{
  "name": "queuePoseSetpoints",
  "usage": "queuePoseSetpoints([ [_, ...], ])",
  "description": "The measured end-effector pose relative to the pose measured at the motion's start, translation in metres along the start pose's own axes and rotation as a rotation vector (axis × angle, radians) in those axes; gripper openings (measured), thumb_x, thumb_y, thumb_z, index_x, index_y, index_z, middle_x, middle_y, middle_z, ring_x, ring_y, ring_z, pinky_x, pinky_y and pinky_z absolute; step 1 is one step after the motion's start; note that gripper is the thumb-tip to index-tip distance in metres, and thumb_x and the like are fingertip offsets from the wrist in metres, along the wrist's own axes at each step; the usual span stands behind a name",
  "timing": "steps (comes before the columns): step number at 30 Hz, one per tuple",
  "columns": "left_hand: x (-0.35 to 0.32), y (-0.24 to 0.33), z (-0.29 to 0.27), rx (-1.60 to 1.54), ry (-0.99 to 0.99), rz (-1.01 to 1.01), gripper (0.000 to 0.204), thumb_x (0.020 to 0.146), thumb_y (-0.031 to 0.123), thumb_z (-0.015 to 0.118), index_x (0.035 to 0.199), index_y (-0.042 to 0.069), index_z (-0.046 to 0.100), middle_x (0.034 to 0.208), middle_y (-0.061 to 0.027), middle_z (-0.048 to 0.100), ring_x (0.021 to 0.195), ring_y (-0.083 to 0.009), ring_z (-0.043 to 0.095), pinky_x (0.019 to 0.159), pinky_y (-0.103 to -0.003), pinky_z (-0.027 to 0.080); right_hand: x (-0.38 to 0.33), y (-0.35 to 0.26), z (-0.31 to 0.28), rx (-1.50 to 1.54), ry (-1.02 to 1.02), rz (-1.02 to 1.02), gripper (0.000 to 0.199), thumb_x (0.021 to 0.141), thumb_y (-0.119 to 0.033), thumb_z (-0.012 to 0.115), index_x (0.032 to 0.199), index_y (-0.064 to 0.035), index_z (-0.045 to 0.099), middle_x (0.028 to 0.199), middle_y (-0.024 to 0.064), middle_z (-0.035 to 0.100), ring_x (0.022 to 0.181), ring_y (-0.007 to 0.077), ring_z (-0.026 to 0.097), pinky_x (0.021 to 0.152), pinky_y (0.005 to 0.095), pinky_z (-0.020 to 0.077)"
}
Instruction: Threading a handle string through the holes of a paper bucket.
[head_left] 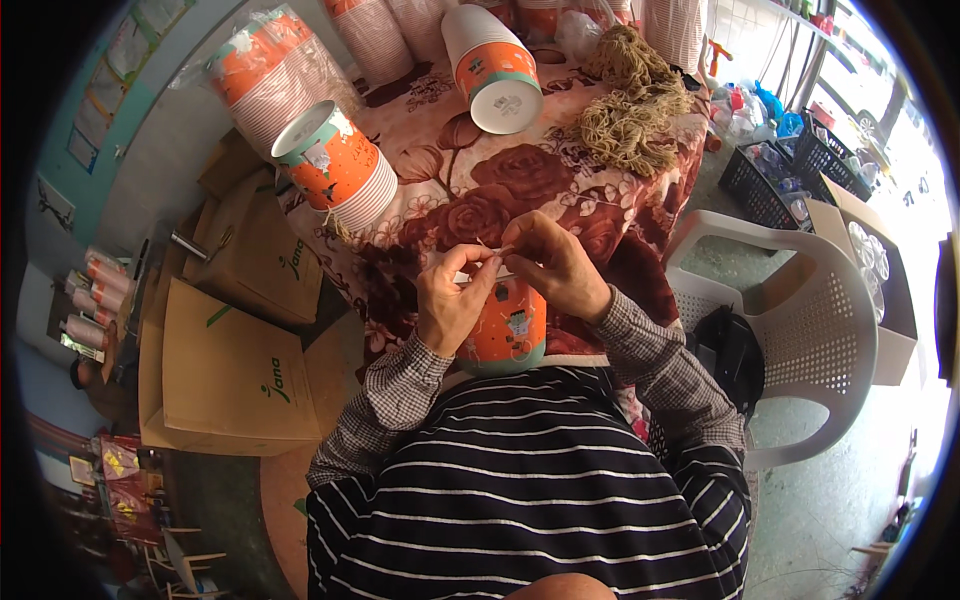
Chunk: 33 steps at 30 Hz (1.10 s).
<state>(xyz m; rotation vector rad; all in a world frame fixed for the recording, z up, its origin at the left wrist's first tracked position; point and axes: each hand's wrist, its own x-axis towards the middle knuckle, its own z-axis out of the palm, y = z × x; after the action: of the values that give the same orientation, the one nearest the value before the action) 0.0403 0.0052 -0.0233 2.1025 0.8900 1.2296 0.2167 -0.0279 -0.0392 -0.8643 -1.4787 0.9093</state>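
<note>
Close in front of my body an orange paper bucket (pixel 520 322) with a green band and small printed figures rests at the table's near edge. Over its upper end, my left hand (pixel 456 296) and my right hand (pixel 560 268) meet with fingertips pinched together. Between them shows a bit of thin pale string (pixel 498 253), mostly hidden by the fingers. Beyond, to the left, a stack of similar buckets (pixel 335 165) leans on its side, a tuft of twine by its lower end. Another bucket stack (pixel 490 70) lies farther off, its white base facing me.
A heap of tan twine (pixel 635 105) lies at the table's far right on the flowered cloth (pixel 520 172). Plastic-wrapped bucket stacks (pixel 270 80) stand at the back. Cardboard boxes (pixel 235 355) crowd the left side. A white plastic chair (pixel 800 320) and black crates (pixel 765 185) are on the right.
</note>
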Motion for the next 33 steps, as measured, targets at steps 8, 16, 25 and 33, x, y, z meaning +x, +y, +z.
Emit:
queuePoseSetpoints([
  [8,0.009,-0.013,0.006,-0.010,-0.066,0.015,0.010,0.087,0.009,0.066,0.086,0.000,0.062,0.075,-0.0042,0.065,0.068,-0.0096,0.061,0.063,-0.025,0.048,0.006,0.019,-0.004,0.083,0.088,0.032,0.020,0.087,-0.002,0.064,0.102,-0.0031,0.051,0.090,0.0014,0.059,0.084,0.0071,0.061,0.073,0.0246,0.0512],
  [16,0.022,-0.029,0.003,0.046,-0.185,0.036,0.009,0.087,0.007,0.066,0.084,0.001,0.060,0.076,-0.0057,0.064,0.069,-0.0131,0.062,0.064,-0.027,0.049,0.008,0.033,-0.002,0.416,0.153,0.135,0.017,0.091,0.003,0.060,0.101,-0.0052,0.050,0.097,0.0020,0.060,0.090,0.0070,0.058,0.083,0.0222,0.0480],
  [25,0.044,-0.042,0.018,0.005,-0.228,0.033,0.011,0.081,0.010,0.068,0.080,0.003,0.060,0.075,-0.0085,0.065,0.070,-0.0251,0.063,0.064,-0.035,0.049,0.014,0.050,-0.008,0.369,0.305,0.144,0.018,0.089,0.006,0.059,0.099,-0.0042,0.048,0.093,0.0022,0.060,0.088,0.0072,0.057,0.080,0.0230,0.0495],
  [33,0.053,-0.054,0.020,0.019,-0.279,-0.090,0.008,0.085,0.006,0.065,0.084,0.000,0.060,0.078,-0.0065,0.065,0.071,-0.0143,0.063,0.067,-0.027,0.049,0.044,0.057,-0.046,0.420,-0.010,0.266,0.021,0.089,0.003,0.061,0.105,-0.0049,0.049,0.092,-0.0004,0.056,0.085,0.0061,0.055,0.077,0.0222,0.0482],
])
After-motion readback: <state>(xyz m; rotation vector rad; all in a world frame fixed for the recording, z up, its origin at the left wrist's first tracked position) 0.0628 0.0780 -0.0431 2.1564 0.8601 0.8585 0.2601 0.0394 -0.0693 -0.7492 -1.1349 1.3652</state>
